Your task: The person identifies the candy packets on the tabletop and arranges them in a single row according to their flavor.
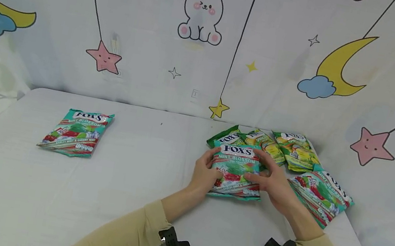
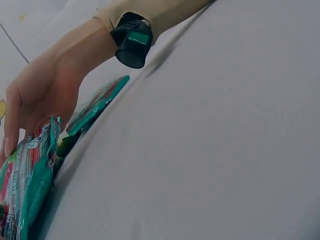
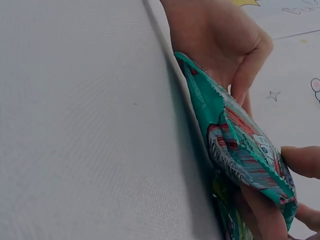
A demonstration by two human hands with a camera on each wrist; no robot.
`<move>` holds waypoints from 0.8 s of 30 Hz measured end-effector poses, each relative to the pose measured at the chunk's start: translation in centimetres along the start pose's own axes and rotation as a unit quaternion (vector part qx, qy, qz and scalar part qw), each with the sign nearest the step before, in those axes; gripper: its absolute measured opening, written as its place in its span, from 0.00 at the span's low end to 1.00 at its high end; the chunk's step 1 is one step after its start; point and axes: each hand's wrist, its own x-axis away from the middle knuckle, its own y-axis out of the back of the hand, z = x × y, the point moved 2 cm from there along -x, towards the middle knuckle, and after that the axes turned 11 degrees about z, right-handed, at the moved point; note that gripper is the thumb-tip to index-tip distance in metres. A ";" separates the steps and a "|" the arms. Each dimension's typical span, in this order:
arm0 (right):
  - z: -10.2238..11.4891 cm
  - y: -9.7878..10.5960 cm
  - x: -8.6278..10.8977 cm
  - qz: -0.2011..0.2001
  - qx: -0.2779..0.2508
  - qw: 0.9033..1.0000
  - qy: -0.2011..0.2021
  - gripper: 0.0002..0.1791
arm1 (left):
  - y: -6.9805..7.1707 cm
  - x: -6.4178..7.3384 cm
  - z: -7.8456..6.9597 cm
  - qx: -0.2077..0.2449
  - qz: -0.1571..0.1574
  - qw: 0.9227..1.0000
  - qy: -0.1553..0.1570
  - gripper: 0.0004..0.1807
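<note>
White tabletop (image 1: 119,214) bears a yellow-green bag cluster (image 1: 264,145); in front of it, left hand (image 1: 204,174) and right hand (image 1: 275,182) grip a Mint Blossom bag (image 1: 235,167) (printed face showing), a lookalike bag (image 1: 77,133) well left of the cluster.

2 hands (image 3: 215,40) (image 3: 265,212) gripping 1 teal bag (image 3: 250,145), green packet (image 3: 231,212) near, white tabletop (image 3: 95,115)

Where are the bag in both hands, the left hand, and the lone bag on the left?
Held bag (image 1: 234,171), head view: middle of its printed front.
Left hand (image 1: 204,173), head view: middle of hand.
Lone bag (image 1: 77,133), head view: printed front.
</note>
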 end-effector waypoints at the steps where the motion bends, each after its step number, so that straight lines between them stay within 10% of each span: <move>1: -0.1 0.0 0.0 -0.001 -0.004 1.000 0.002 0.45 | 0.1 -0.1 0.0 -0.002 0.004 1.000 0.001 0.44; 24: -1.4 -2.7 -1.2 -0.022 -0.088 0.995 0.048 0.43 | 2.3 -0.8 -0.4 0.045 0.059 0.997 0.032 0.43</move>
